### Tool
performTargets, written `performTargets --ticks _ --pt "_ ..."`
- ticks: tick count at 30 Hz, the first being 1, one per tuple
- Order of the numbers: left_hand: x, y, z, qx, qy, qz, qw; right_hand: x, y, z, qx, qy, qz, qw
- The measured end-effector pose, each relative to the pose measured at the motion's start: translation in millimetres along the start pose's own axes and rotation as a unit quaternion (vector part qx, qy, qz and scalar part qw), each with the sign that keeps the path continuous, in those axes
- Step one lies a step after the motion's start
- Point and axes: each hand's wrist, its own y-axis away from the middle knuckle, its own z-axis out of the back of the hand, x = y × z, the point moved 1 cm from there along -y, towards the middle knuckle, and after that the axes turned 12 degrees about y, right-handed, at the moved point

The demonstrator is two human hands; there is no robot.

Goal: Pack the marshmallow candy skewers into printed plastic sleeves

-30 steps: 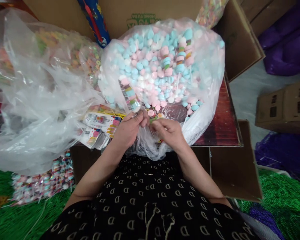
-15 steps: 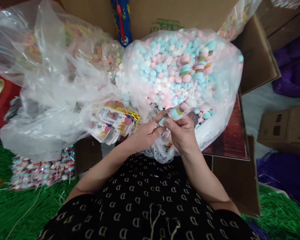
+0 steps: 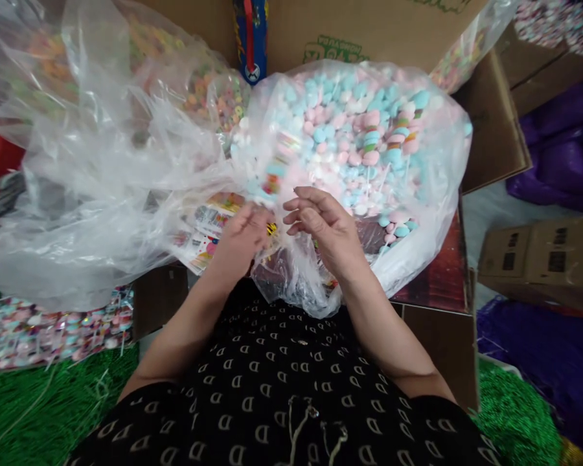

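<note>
My left hand (image 3: 245,236) is smeared by motion beside a stack of printed cards (image 3: 204,233) and yellow twist ties (image 3: 271,228); its grip cannot be made out. Just above its fingertips is a blurred, wrapped marshmallow skewer (image 3: 276,165), and I cannot tell whether the hand touches it. My right hand (image 3: 328,226) has its fingers apart and curved, with nothing visible in them, over the front of a big clear bag (image 3: 442,213) of pink and blue marshmallows (image 3: 330,139). Several unwrapped marshmallow skewers (image 3: 370,137) lie on top of the marshmallows.
On the left stands a large plastic bag (image 3: 102,149) of ring-shaped gummies (image 3: 228,103). Wrapped skewers (image 3: 63,330) are piled at lower left by green shredded filler (image 3: 53,408). A cardboard box (image 3: 529,255) and purple material (image 3: 529,343) are on the right.
My hands have come apart; the left moved leftward, and the right has spread its fingers. The wrapped skewer they held together is now up and left, above the left hand. The view shifted slightly.
</note>
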Motion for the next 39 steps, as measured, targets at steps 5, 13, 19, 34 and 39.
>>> performTargets --ticks 5,13,19,34,39 --pt "-23.9 -8.1 16.2 -0.033 0.131 -0.006 0.991 -5.6 -18.6 -19.3 0.095 0.330 0.017 0.939" --pt "-19.7 -4.5 17.5 -0.083 0.147 0.080 0.982 -3.4 -20.9 -32.4 0.195 0.647 -0.007 0.737" --pt "-15.2 -6.5 18.4 -0.088 0.146 0.074 0.983 -13.3 -18.2 -43.3 0.176 0.666 -0.017 0.724" --pt "-1.8 -10.2 26.1 -0.084 0.125 0.067 0.986 -20.5 -14.9 -40.6 0.156 0.621 -0.026 0.768" --pt "0.1 -10.4 30.7 -0.091 0.125 0.061 0.986 -23.3 -17.1 -37.7 0.138 0.576 -0.068 0.803"
